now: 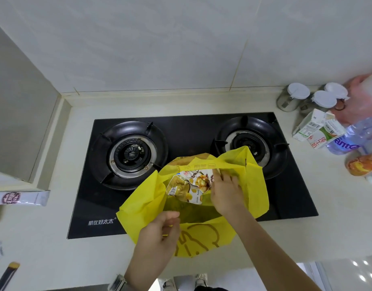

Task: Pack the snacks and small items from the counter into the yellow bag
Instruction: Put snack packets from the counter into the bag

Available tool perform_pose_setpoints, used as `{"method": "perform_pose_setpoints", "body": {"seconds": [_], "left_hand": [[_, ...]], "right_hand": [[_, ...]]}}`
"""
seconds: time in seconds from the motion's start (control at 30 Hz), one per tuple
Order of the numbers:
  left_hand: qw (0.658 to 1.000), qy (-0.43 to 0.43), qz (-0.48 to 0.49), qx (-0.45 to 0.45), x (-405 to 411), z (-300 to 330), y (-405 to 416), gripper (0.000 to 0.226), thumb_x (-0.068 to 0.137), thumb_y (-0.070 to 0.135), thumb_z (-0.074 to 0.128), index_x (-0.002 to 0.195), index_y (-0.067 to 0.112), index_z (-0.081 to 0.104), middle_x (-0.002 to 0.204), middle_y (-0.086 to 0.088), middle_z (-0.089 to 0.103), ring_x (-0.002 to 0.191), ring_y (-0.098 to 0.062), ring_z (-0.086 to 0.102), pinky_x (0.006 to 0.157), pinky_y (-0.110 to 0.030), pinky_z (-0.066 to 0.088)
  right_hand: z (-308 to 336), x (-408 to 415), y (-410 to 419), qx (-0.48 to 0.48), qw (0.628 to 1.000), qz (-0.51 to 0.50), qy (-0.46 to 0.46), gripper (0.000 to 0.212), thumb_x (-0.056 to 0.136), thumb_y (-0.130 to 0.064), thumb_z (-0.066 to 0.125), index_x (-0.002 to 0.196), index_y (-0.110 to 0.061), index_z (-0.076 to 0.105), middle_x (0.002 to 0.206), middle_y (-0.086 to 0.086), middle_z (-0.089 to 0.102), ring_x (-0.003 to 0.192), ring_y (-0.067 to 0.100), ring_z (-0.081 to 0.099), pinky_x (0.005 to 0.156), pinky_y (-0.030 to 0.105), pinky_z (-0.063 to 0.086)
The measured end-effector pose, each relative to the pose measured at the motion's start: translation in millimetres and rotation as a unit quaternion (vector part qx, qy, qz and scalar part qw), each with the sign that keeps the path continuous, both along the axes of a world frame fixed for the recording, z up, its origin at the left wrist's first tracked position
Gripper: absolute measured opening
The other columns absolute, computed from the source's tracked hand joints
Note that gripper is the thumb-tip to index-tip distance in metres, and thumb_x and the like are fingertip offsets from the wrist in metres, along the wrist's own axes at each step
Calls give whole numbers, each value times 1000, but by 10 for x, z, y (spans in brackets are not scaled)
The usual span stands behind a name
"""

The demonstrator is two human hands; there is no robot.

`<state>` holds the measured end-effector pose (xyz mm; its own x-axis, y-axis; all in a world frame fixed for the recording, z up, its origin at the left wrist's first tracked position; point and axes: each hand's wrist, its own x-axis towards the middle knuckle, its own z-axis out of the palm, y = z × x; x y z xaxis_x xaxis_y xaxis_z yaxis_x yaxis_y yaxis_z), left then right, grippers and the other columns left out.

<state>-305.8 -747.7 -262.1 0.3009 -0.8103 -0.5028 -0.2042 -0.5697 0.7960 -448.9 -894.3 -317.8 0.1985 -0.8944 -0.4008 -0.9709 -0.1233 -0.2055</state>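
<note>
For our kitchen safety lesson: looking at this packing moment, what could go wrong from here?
1. The yellow bag lies on the stove, partly over the right burner; if lit or hot, it might scorch.
2. The left hand grips only one edge, so the mouth may sag while the right hand pushes in the snack packet.

Gas stove (180, 131): black glass two-burner unit lying set into the desk (55, 248), white brand lettering showing near its front left corner.
Left burner (129, 154): sitting uncovered inside a black pan support.
Wall tiles (160, 38): pale tiles rising behind the stove.
Shoes (201, 280): showing on the floor at the bottom edge.
</note>
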Motion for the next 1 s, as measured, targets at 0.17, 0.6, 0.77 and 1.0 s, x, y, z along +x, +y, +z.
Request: {"method": "perform_pose_setpoints", "body": {"seconds": [0.17,0.6,0.77,1.0], "left_hand": [[1000,1,6,-6,-40,45,4,22,89,16,57,94,37,59,99,6,70,92,-12,68,85,-34,55],[993,-28,95,-57,-67,305,155,19,88,11,58,93,29,64,93,11,70,83,-11,70,81,-31,56],[981,-59,174,-63,80,420,473,21,88,8,56,92,27,65,94,8,71,78,-6,70,74,-25,56],[949,-120,288,-54,379,517,1038,16,89,17,56,99,28,62,96,14,68,81,-4,68,74,-19,54]], "right_hand": [[65,-111,34,0,999,-16,-39,57,100,-27,38,151,-23,13,151,5,27,139,29,24,111,41,31],[486,23,481,-27,961,93,-261,39,91,-24,54,130,-25,51,128,-7,57,122,12,48,99,22,39],[627,298,524,-24,942,178,-283,38,89,-22,56,127,-26,54,122,-5,60,118,15,51,99,26,42],[834,884,804,-33,896,288,-336,37,86,-18,59,122,-24,58,120,-7,62,114,15,55,98,28,44]]}}
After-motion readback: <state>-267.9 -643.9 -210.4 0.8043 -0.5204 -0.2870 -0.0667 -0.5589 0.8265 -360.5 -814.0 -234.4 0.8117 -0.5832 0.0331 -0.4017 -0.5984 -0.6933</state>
